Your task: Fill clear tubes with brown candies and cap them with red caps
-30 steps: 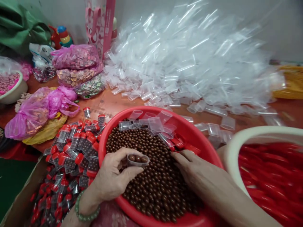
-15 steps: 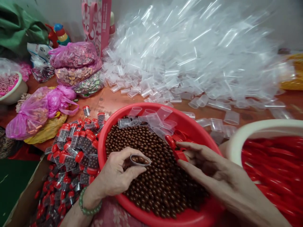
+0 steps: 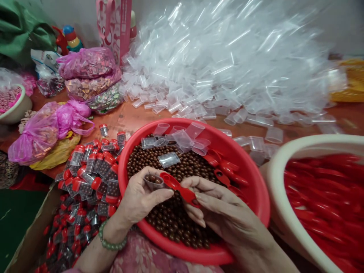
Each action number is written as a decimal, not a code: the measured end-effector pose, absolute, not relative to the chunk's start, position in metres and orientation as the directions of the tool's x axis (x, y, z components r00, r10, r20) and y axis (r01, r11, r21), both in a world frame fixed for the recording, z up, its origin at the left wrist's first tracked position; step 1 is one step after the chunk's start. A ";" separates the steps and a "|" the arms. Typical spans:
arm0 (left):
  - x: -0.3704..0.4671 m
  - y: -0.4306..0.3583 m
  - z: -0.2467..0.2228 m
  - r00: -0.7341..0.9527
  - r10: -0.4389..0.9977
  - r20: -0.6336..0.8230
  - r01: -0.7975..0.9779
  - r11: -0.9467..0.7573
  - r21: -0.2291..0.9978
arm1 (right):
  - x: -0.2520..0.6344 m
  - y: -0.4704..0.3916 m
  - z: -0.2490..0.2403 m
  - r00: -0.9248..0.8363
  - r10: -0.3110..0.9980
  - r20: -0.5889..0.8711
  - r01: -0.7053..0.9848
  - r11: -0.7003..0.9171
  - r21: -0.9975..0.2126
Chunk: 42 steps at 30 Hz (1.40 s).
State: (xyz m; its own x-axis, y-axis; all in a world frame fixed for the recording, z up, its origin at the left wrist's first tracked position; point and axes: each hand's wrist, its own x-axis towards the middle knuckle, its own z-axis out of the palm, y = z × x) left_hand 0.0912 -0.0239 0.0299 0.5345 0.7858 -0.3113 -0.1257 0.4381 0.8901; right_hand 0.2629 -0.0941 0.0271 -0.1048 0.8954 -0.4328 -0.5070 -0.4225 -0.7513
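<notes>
My left hand point(image 3: 142, 197) is closed around a small clear plastic container point(image 3: 154, 179), its oval mouth facing up and brown balls showing inside. Between the thumb and fingers of my right hand point(image 3: 213, 206) is a red plastic cap point(image 3: 182, 189), its ringed end close beside the container's mouth. Both hands are above a red basin point(image 3: 123, 170) holding many glossy brown balls point(image 3: 182, 227). Several empty clear containers point(image 3: 169, 159) lie on the balls and at the basin's far side, and more red caps point(image 3: 231, 170) rest along its right side.
A heap of filled, red-capped containers point(image 3: 93, 167) lies left of the basin. Behind spreads a large pile of clear containers point(image 3: 227, 64). A white tub point(image 3: 280, 170) of red caps stands at right. Pink plastic bags point(image 3: 42, 129) and a white bowl point(image 3: 24, 106) are at left.
My right hand has come left from the basin's right side with a red cap, bringing it beside the container. My left hand has shifted slightly left. One clear container now lies on the balls.
</notes>
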 end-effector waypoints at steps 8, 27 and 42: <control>0.088 -0.024 0.028 0.439 0.845 -0.304 -0.029 0.351 0.936 | 0.254 -0.101 0.024 -0.107 0.901 -0.419 -0.376 -0.427 -0.822; 0.092 -0.031 0.021 0.633 0.765 0.122 0.169 -0.290 0.942 | 0.256 -0.102 0.015 0.025 0.881 -0.473 -0.374 -0.431 -0.821; 0.089 -0.021 0.029 0.576 0.744 -0.338 -0.052 0.447 0.893 | 0.261 -0.100 0.014 -0.092 0.974 -0.206 0.355 -0.161 -0.921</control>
